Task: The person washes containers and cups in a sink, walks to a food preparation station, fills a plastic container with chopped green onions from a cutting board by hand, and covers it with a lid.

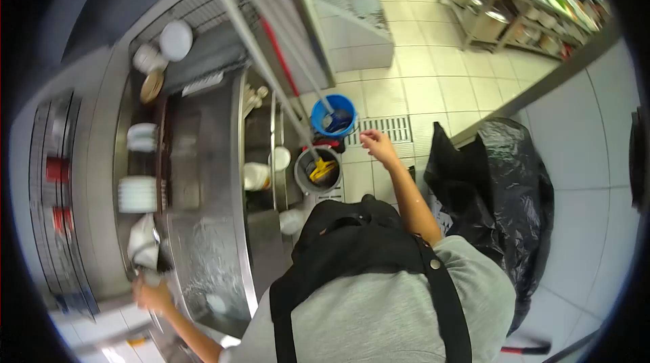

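Note:
My left hand (152, 295) reaches to the back edge of the sink (210, 255), close to a metal tap fitting (139, 270). Its fingers are small and blurred, so I cannot make out whether they grip the fitting. Rippling water covers the sink bottom, with a pale round dish (217, 304) in it. Beside that hand, a white container (143, 241) leans on the back ledge. My right hand (379, 146) hangs over the tiled floor with loosely bent fingers and nothing in it, nearest to a blue bucket (333, 115).
Stacked white plates (137, 194) line the ledge behind the steel counter (203, 119). A grey bucket (318, 170) holds a yellow mop head (321, 169), and long handles lean across the counter's end. Black garbage bags (508, 187) stand at right. Beyond is a loaded steel shelf (487, 25).

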